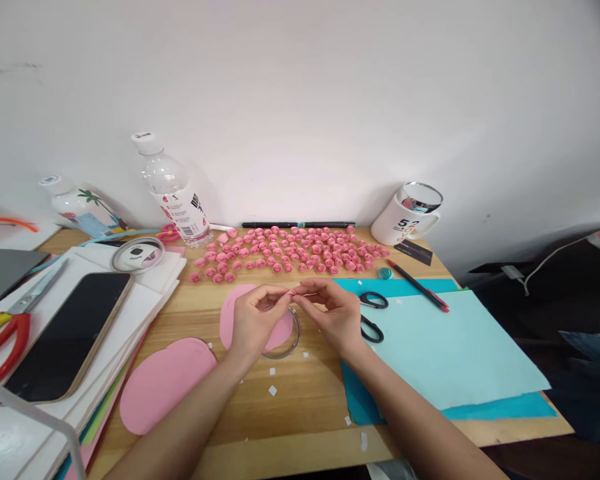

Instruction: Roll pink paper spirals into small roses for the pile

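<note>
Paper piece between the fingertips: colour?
Pink; the head view shows the paper piece, held by the left hand and right hand.

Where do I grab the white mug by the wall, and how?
Probably by its handle, coming from the right. It's a loop sticking out on the right side of the mug, so fingers could curl around it. The left looks worse because pink paper roses crowd close there. Watch the dark card near the handle.
</note>
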`<state>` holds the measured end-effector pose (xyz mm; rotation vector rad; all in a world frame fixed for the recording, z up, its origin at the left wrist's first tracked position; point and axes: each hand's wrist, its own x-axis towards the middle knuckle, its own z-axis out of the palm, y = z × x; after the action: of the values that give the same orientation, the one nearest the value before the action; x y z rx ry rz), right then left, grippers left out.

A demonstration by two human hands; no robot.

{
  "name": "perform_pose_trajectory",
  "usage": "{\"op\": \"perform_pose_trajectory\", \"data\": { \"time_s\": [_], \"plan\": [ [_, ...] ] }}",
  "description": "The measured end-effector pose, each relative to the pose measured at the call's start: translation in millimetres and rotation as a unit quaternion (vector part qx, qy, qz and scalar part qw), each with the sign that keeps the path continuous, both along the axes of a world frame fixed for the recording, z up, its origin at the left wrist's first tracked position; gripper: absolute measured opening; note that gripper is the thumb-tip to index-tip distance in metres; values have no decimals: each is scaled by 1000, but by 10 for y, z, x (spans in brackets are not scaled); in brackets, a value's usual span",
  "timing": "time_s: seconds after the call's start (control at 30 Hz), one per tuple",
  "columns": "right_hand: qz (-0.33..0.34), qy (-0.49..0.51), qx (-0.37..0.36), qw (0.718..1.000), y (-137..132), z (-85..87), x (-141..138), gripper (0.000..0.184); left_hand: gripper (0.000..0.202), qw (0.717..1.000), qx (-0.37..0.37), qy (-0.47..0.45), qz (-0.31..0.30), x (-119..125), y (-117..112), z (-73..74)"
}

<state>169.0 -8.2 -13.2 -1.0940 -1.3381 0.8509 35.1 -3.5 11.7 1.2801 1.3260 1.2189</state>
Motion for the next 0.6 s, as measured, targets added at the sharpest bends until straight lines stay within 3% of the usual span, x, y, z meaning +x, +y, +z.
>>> {"op": "perform_pose_trajectory", "data": {
  "time_s": [0.2,0.43,0.6],
  "plan": [
    [14,82,-67,994,55,5,33,23,14,999,9,0,-41,1,2,-45],
    [14,61,-56,996,46,16,39,28,33,998,33,27,-39,0,-26,-90],
    [18,40,-40,998,35,56,43,29,9,995,75,57,-29,1,-35,-90]
  ]
}}
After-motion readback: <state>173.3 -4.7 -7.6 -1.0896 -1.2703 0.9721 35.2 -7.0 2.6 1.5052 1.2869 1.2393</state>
